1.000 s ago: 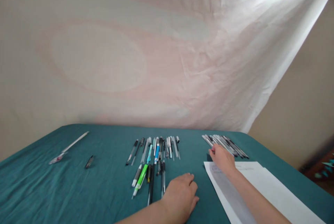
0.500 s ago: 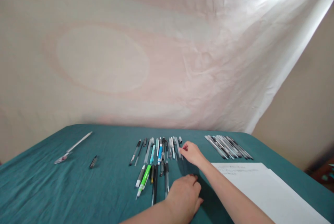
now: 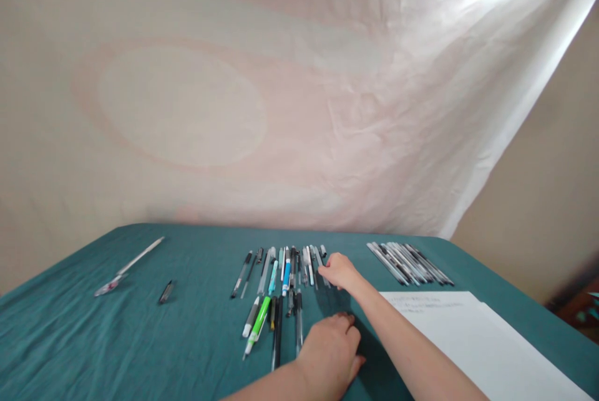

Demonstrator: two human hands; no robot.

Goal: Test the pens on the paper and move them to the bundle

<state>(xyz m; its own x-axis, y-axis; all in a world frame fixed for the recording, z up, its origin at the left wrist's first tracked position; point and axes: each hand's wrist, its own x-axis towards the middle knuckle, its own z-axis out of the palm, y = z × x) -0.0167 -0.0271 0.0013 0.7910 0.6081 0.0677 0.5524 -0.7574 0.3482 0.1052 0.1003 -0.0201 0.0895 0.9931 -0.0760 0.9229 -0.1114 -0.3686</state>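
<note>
Several pens (image 3: 285, 270) lie in a loose row in the middle of the teal tablecloth (image 3: 140, 338), among them a green marker (image 3: 259, 322) and a blue-and-white pen (image 3: 286, 276). My right hand (image 3: 340, 272) reaches across to the right end of that row, its fingertips pinched at a grey pen (image 3: 321, 262); whether the pen is gripped is hard to tell. Close to the front edge, my left hand (image 3: 330, 351) rests on the cloth with fingers curled loosely, just right of a black pen (image 3: 298, 326).
A second bunch of black and grey pens (image 3: 409, 262) lies at the back right. White paper sheets (image 3: 472, 338) lie at the front right. A white pen (image 3: 128, 265) and a small dark cap (image 3: 165, 292) lie apart at the left. A pale sheet hangs behind.
My right hand left the right-hand bunch of pens and crossed left to the right end of the middle row. The left hand barely moved.
</note>
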